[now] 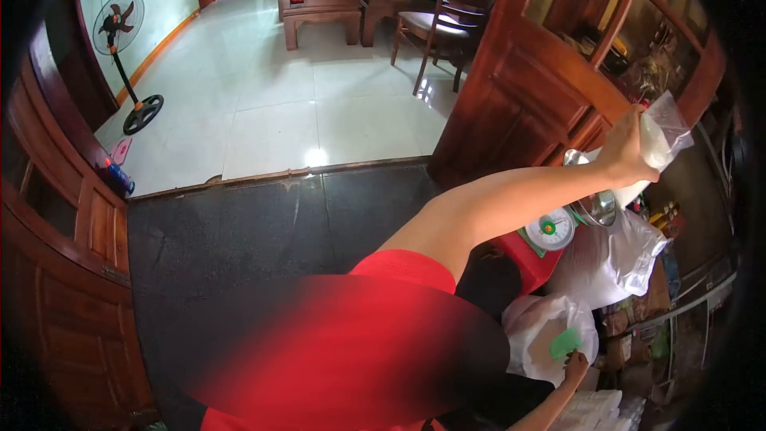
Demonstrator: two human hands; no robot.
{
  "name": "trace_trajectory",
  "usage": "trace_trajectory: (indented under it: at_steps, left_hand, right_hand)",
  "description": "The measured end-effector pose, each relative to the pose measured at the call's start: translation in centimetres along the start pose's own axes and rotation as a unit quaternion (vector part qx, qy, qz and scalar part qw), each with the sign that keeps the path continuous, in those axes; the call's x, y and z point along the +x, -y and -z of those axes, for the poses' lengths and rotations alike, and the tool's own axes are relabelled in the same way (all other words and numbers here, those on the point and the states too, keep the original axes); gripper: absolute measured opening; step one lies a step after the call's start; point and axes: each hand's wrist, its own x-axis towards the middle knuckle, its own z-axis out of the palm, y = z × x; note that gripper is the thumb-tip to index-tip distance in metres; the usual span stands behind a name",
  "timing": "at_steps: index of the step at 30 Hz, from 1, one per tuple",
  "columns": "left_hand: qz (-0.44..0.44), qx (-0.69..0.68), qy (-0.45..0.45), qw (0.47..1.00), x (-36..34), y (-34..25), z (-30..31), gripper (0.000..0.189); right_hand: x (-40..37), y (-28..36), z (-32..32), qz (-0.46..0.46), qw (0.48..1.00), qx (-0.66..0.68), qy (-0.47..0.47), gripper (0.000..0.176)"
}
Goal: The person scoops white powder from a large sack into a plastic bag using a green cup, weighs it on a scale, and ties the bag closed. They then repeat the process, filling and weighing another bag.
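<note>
Far left, a standing fan [121,28] idles by the wall, well apart from the work. All the action is on the right. The green-faced kitchen scale [550,231] sits low, its steel pan [597,207] on top. Below it a white sack [531,327] stands open. In its mouth is a green scoop [565,343], with the right hand [576,367] closed on it, as far as I can make out. Higher up, the left hand [630,152] is clenched round the neck of a clear plastic bag [658,140] of white grains, held over the pan. Whether the bag touches the pan, I can't tell. Its long axis runs steeply, with the mouth up and to the right and the filled belly down towards the pan. I'd call this the weighing step. The next move calls for setting the bag squarely on the pan and loosening the grip so the dial reads true.
</note>
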Motion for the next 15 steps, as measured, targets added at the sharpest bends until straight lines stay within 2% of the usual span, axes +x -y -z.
trace_trajectory:
  at_steps: [2,7,10,13,15]
  left_hand:
    - [-0.017,0.001,-0.024,1.000,0.0,-2.2,0.9,0.105]
    - [0.017,-0.053,0.055,0.997,-1.1,-7.5,5.2,0.099]
    - [0.052,-0.060,0.063,0.995,-2.9,-10.3,7.6,0.099]
    - [0.094,-0.082,0.093,0.988,-5.1,-13.1,10.5,0.104]
    - [0.114,-0.108,0.096,0.983,-6.7,-14.0,11.6,0.107]
  right_hand:
    - [0.1,0.0,-0.1,0.002,1.000,0.023,0.004,0.035]
    - [0.1,-0.6,0.1,0.027,0.998,0.051,0.006,0.035]
    - [-0.3,0.2,-0.1,-0.017,1.000,0.007,0.000,0.035]
    - [-1.9,1.7,0.0,-0.009,1.000,0.007,-0.014,0.038]
    - [-2.3,2.3,0.1,0.031,0.996,-0.082,-0.027,0.036]
